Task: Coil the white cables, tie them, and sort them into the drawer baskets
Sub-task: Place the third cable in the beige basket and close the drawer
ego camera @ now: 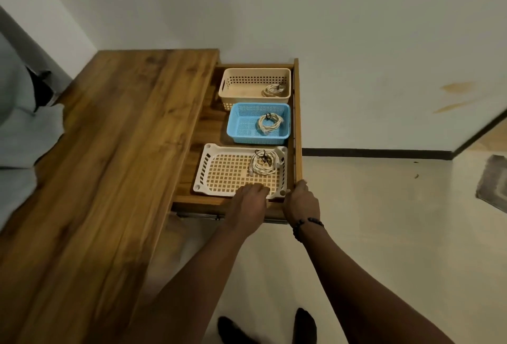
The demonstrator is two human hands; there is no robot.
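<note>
White cables, three coils, each tied with a dark tie, one per basket in the open drawer point(297, 124) beside the desk point(109, 151).

Just beyond the left hand point(248, 206): white tray basket point(203, 176), with one coil point(264, 164) in its far right corner, toward the right hand's side. Left hand palm down, fingers fairly straight, fingertips resting on the tray's near rim; holding nothing.

Farther on from that hand: blue basket point(233, 124), with a second coil point(269, 122) on its right half.

Farthest from both hands: beige basket point(227, 83), deep-walled, with a third coil point(272, 90) in its near right corner.

Right hand point(301, 202) at the drawer's near right corner, fingers curled over the front panel's end, gripping it; beaded bracelet point(306, 224) at the wrist. Tray's near right corner just beside this hand.
</note>
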